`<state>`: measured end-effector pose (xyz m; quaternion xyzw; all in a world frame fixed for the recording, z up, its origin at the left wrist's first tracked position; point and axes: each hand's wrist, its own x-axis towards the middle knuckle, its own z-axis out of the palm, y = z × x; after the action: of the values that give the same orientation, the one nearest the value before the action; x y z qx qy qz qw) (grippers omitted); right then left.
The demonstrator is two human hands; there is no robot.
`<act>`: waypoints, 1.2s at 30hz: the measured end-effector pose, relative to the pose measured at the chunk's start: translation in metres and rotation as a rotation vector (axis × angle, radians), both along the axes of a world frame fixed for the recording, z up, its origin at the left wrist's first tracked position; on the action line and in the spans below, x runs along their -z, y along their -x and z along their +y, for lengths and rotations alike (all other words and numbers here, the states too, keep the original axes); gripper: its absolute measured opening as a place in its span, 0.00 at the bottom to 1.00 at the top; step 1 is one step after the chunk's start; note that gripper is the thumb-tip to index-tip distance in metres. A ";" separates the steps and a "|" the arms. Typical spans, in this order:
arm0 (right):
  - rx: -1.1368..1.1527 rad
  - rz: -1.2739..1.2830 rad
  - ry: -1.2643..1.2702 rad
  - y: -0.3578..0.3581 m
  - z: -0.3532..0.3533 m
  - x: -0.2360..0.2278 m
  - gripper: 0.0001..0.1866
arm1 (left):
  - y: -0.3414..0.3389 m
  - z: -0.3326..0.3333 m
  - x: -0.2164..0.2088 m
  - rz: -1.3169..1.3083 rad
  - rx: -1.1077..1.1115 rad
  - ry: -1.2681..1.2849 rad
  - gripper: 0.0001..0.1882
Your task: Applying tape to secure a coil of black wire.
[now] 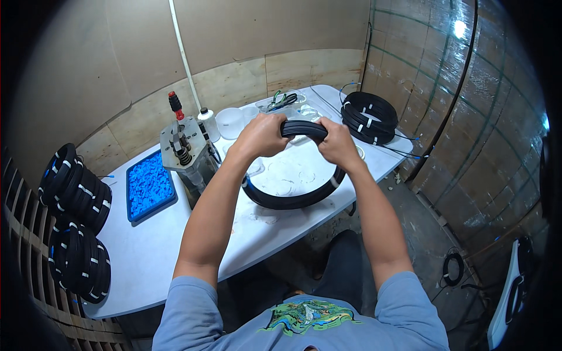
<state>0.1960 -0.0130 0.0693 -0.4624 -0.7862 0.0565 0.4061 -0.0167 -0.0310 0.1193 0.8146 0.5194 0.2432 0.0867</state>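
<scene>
A coil of black cable (293, 200) is held up over the white table (246, 251), tilted so its near side hangs lower. My left hand (264, 134) is closed round the far side of the coil, and my right hand (338, 143) grips the same stretch a little to the right. Between the two hands several parallel strands of the cable show. White ties wrap the coil at its left and right sides. Some fingertips are hidden behind the cable.
Stacked cable coils (79, 257) line the table's left end; another stack (369, 117) sits at the back right. A blue tray (132, 213) of small blue pieces lies beside a metal press (186, 146) with a red-black handle. Bottles, a white tub (230, 123) and pliers stand behind.
</scene>
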 end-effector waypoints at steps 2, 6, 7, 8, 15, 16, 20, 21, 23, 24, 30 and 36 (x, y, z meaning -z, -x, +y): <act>0.000 0.114 0.007 0.002 0.000 0.014 0.09 | -0.001 0.007 0.001 0.033 -0.027 -0.029 0.12; -0.009 0.172 0.077 -0.002 -0.004 0.014 0.07 | -0.003 0.005 -0.007 0.092 0.030 0.032 0.11; -0.006 0.173 0.078 -0.004 -0.004 0.014 0.07 | 0.000 0.006 -0.007 0.098 0.030 0.027 0.10; 0.007 0.140 0.098 -0.005 -0.002 0.013 0.08 | 0.000 0.007 -0.006 0.104 0.030 0.022 0.09; -0.126 0.000 0.144 0.002 -0.006 -0.016 0.22 | -0.001 0.016 0.008 0.182 -0.020 -0.043 0.08; -0.124 0.001 0.147 0.001 -0.003 -0.015 0.22 | 0.000 0.018 0.009 0.157 0.009 -0.047 0.08; -0.180 -0.118 0.135 -0.001 0.006 -0.011 0.26 | 0.006 0.026 0.017 0.068 0.050 -0.051 0.09; -0.182 -0.116 0.121 -0.002 0.007 -0.010 0.29 | 0.005 0.026 0.017 0.067 0.055 -0.048 0.09; -0.172 -0.120 0.133 -0.003 0.008 -0.010 0.28 | 0.003 0.025 0.014 0.017 0.068 0.003 0.10; -0.170 -0.122 0.141 -0.003 0.008 -0.011 0.27 | 0.002 0.026 0.012 0.016 0.071 0.004 0.10; -0.201 -0.102 0.019 0.004 0.014 -0.001 0.25 | 0.010 0.037 0.010 0.062 0.071 0.057 0.09; 0.013 0.328 0.079 -0.109 0.076 0.075 0.17 | 0.011 0.031 0.016 0.066 0.019 -0.005 0.08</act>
<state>0.3047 0.0633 -0.0053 -0.4675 -0.7037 0.1592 0.5108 -0.0274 -0.0002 0.1036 0.8272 0.5138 0.2164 0.0697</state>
